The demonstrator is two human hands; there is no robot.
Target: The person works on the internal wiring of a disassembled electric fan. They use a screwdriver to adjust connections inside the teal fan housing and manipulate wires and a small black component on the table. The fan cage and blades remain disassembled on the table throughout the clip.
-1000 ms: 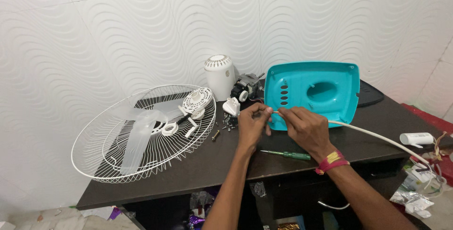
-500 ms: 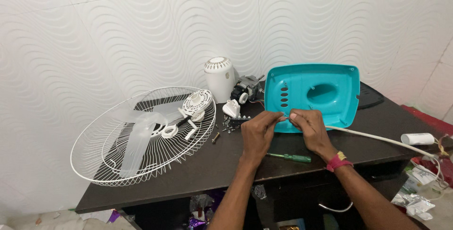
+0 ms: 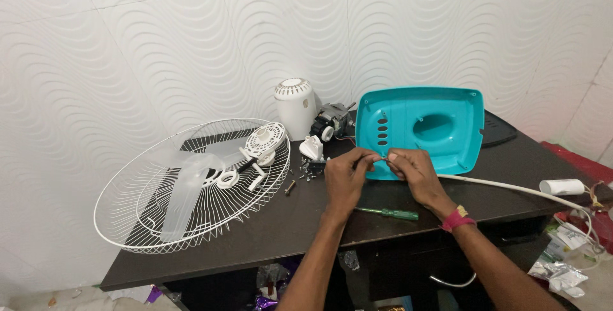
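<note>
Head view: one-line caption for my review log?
Both hands, left hand and right hand, pinch a small part before the turquoise fan base.

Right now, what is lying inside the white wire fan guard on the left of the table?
Inside the white wire fan guard lie a translucent plastic fan blade, a round white slotted cap and small white ring parts. The dark table shows through the wires; anything beneath the blade is hidden.

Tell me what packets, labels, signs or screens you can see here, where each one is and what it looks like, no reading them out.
No signs or screens in view.
Crumpled clear plastic packets: on the floor at lower right, beside the dark table; silvery, shapeless.
Small white and green carton: just above them, partly hidden, details too small to tell.
Purple foil wrapper: under the table, crumpled.
Both hands, left hand and right hand, meet over a tiny part in front of the turquoise plastic base cover.
</note>
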